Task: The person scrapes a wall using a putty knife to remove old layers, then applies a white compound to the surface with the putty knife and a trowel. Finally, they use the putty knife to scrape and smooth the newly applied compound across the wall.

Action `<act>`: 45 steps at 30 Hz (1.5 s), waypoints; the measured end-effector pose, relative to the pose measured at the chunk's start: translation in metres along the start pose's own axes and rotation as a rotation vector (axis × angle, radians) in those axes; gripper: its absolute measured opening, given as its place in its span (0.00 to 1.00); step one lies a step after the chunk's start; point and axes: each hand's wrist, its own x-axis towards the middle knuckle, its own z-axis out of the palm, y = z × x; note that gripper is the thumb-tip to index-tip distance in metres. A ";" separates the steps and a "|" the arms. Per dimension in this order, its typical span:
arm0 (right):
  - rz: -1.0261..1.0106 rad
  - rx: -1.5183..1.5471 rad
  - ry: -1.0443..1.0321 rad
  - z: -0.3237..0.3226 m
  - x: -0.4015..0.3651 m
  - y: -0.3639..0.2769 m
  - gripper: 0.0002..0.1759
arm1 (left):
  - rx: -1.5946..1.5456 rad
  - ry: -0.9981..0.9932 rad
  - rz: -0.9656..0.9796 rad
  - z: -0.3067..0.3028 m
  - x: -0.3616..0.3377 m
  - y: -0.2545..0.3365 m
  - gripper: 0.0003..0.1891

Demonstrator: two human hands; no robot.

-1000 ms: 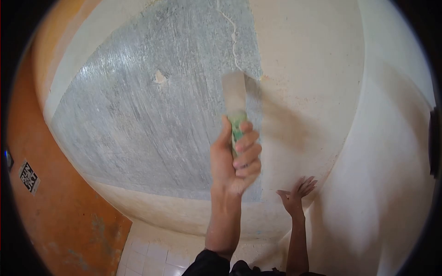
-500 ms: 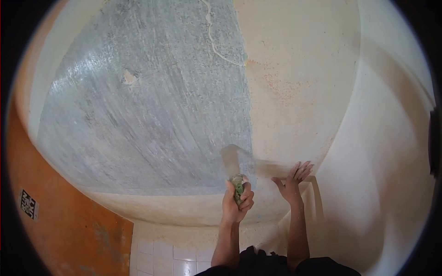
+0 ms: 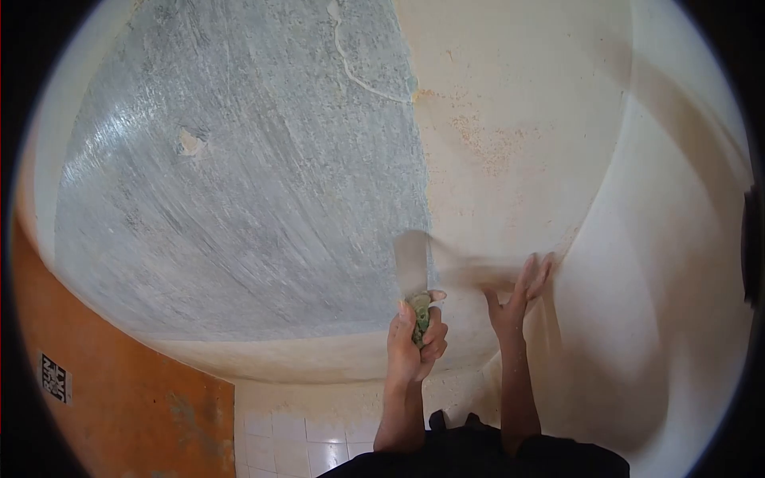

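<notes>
My left hand [image 3: 416, 344] is shut on the green handle of a putty scraper [image 3: 413, 267]. Its wide metal blade points up and lies against the wall, at the lower edge where the bare grey scraped patch [image 3: 239, 199] meets the cream paint [image 3: 518, 119]. The blade is motion-blurred. Just right of the blade, my right hand [image 3: 516, 296] rests on the cream paint with fingers spread, holding nothing.
A thin cracked line of paint [image 3: 355, 68] runs down the top of the grey patch, and a small cream chip [image 3: 190, 142] remains within it. An orange wall [image 3: 119, 390] with a black-and-white code sticker [image 3: 56, 377] stands at left. White floor tiles [image 3: 303, 438] show below. A cream side wall [image 3: 685, 279] meets at right.
The scraper dropped from the upper paint edge to the lower edge of the grey patch and now sits slightly higher there. My right hand slid a little up the wall.
</notes>
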 end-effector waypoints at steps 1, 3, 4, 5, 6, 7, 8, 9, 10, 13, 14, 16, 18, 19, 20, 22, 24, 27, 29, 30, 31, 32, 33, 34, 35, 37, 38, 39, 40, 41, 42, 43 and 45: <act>-0.024 0.074 0.036 0.002 0.004 -0.001 0.61 | -0.005 0.010 -0.005 0.006 0.002 0.001 0.31; -0.021 0.043 0.011 0.008 0.011 -0.005 0.61 | 0.006 -0.003 0.045 0.017 0.006 0.003 0.30; -0.017 0.013 -0.003 0.009 0.010 -0.004 0.62 | 0.003 0.006 0.043 0.022 0.005 0.004 0.30; -0.017 0.012 -0.010 0.011 0.006 0.002 0.62 | -0.011 0.020 0.040 0.027 0.003 0.005 0.29; -0.015 -0.011 -0.068 0.014 0.004 0.011 0.64 | -0.024 0.029 0.039 0.030 0.004 0.005 0.29; -0.014 -0.034 -0.124 0.015 0.002 0.018 0.65 | -0.026 0.028 0.040 0.032 0.004 0.004 0.29; -0.016 -0.034 -0.125 0.015 0.002 0.018 0.65 | -0.033 0.032 0.038 0.033 0.004 0.003 0.29; -0.032 -0.030 -0.122 0.015 0.002 0.018 0.65 | -0.041 0.037 0.039 0.034 0.004 0.002 0.29; -0.046 -0.027 -0.120 0.015 0.002 0.017 0.64 | -0.042 0.040 0.043 0.035 0.005 0.003 0.29; -0.033 -0.016 -0.124 0.014 0.003 0.015 0.62 | -0.082 0.049 0.022 0.038 0.005 0.004 0.29; -0.035 -0.013 -0.126 0.014 0.003 0.016 0.62 | -0.105 0.040 0.036 0.039 0.006 0.002 0.29; -0.060 -0.012 -0.099 0.015 0.003 0.017 0.61 | -0.128 0.030 0.054 0.040 0.008 0.002 0.29; -0.064 -0.006 -0.100 0.015 0.004 0.017 0.61 | -0.157 0.013 0.061 0.039 0.010 0.000 0.29; -0.063 -0.001 -0.102 0.015 0.003 0.017 0.60 | -0.159 0.015 0.061 0.040 0.011 -0.001 0.29; -0.063 -0.002 -0.102 0.014 0.003 0.017 0.60 | -0.160 0.002 0.073 0.040 0.011 -0.002 0.29; -0.065 0.002 -0.108 0.013 0.003 0.017 0.60 | -0.159 -0.011 0.082 0.041 0.013 -0.001 0.29; -0.052 -0.004 -0.118 0.011 0.003 0.014 0.60 | -0.170 -0.017 0.091 0.044 0.016 0.002 0.29; -0.042 -0.004 -0.132 0.010 0.004 0.015 0.60 | -0.116 0.041 0.103 0.054 0.017 0.005 0.29; -0.033 0.003 -0.137 0.010 0.004 0.014 0.60 | -0.131 0.032 0.105 0.056 0.019 0.005 0.29; -0.037 0.020 -0.132 0.010 0.004 0.013 0.60 | -0.146 0.027 0.103 0.056 0.019 0.005 0.29; -0.041 0.036 -0.126 0.010 0.005 0.013 0.59 | -0.146 0.029 0.102 0.058 0.021 0.007 0.29; -0.041 0.036 -0.131 0.009 0.006 0.013 0.59 | -0.143 0.022 0.118 0.062 0.025 0.012 0.29; -0.046 0.037 -0.132 0.009 0.006 0.013 0.59 | -0.138 0.018 0.135 0.065 0.029 0.016 0.29; -0.053 0.039 -0.133 0.008 0.006 0.012 0.59 | -0.141 0.024 0.138 0.071 0.033 0.022 0.29; -0.057 0.040 -0.138 0.007 0.005 0.012 0.59 | -0.123 0.003 0.166 0.077 0.037 0.028 0.29; -0.047 0.042 -0.149 0.007 0.006 0.013 0.59 | -0.107 -0.022 0.197 0.081 0.039 0.029 0.29; -0.048 0.043 -0.151 0.007 0.006 0.014 0.59 | -0.098 -0.017 0.216 0.078 0.039 0.026 0.30; -0.053 0.053 -0.150 0.007 0.005 0.016 0.59 | -0.086 -0.013 0.234 0.075 0.040 0.023 0.30; -0.057 0.065 -0.145 0.008 0.005 0.016 0.59 | -0.081 -0.015 0.234 0.068 0.039 0.018 0.30; -0.055 0.068 -0.138 0.010 0.005 0.017 0.59 | -0.124 -0.011 0.225 0.056 0.035 0.011 0.31; -0.064 0.018 -0.139 0.010 0.004 0.019 0.58 | -0.168 -0.005 0.213 0.047 0.032 0.005 0.31; -0.070 -0.031 -0.143 0.010 0.003 0.019 0.58 | -0.162 -0.007 0.210 0.041 0.027 -0.002 0.31; -0.066 -0.005 -0.138 0.012 0.002 0.021 0.58 | -0.163 0.048 0.148 0.031 0.019 -0.015 0.32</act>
